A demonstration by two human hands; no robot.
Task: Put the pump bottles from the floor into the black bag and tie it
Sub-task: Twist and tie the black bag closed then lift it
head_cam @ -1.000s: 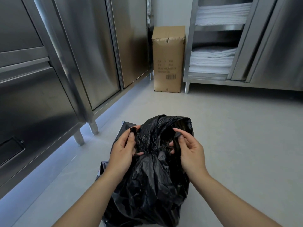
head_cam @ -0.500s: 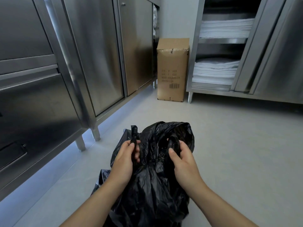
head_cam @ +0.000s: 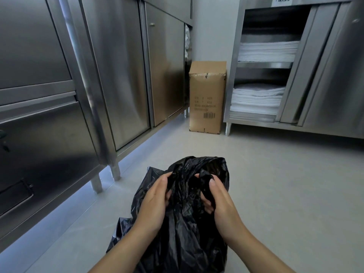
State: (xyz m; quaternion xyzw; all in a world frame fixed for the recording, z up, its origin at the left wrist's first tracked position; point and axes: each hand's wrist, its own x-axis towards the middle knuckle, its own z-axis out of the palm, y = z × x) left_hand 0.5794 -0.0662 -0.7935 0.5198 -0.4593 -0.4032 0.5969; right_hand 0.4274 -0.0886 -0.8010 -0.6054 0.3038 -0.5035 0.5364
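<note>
Head view. I see the black bag (head_cam: 183, 223) standing on the grey floor (head_cam: 285, 194) in the near centre, its crumpled top gathered between my two hands. My left hand (head_cam: 152, 203) closes on a fold of plastic at the bag's left upper side, the fingers curled into the film. My right hand (head_cam: 220, 200) grips a twisted bunch of plastic at the right upper side, thumb up and fingers wrapped under it. The two hands sit close together with a ridge of bunched film between them. The bag's mouth is gathered, but I cannot tell whether a knot is formed. The bag's contents are hidden by the plastic. A loose flap of the same black film lies flat on the floor at the bag's near left.

Along the left runs a stainless steel cabinet (head_cam: 110, 75) on short legs, its doors shut. At the far centre a tall cardboard box (head_cam: 206, 99) stands upright on the floor, beside an open steel shelf unit (head_cam: 232, 75) at the far right. Folded white towels (head_cam: 262, 97) are stacked on its two shelves.
</note>
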